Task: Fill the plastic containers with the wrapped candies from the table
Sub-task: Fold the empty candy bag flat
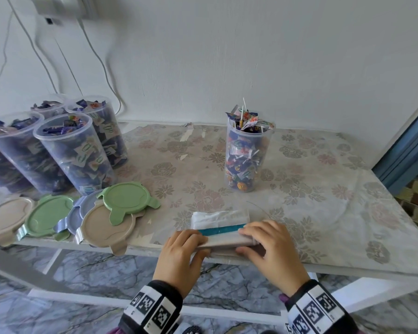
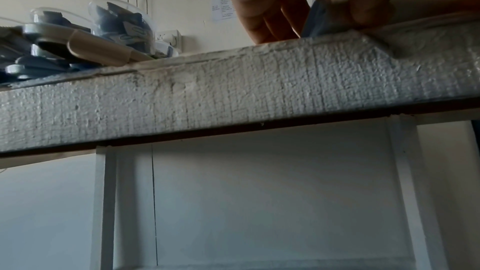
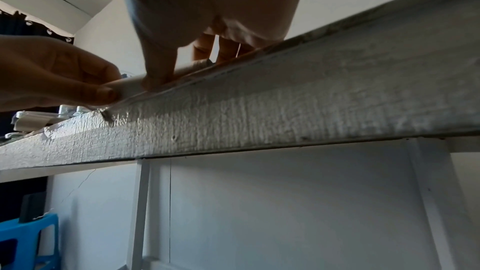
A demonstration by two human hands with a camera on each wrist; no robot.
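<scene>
Hands at table edge, left hand [image 1: 179, 251] and right hand [image 1: 273, 247] both curled around folded plastic bag [image 1: 223, 233], candy-filled containers [image 1: 247, 155] visible only from head view.

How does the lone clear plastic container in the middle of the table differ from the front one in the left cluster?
The lone clear container holds lollipops, sticks poking above its rim; the front left container holds flat, mostly dark blue wrapped candies that stay near its rim. The lone one stands apart; the other touches neighbouring containers. Both are full, transparent and lidless.

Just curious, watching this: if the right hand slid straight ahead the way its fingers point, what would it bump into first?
Probably the left hand: the right hand points leftward along the folded bag both grip. Depth is unclear.
</scene>
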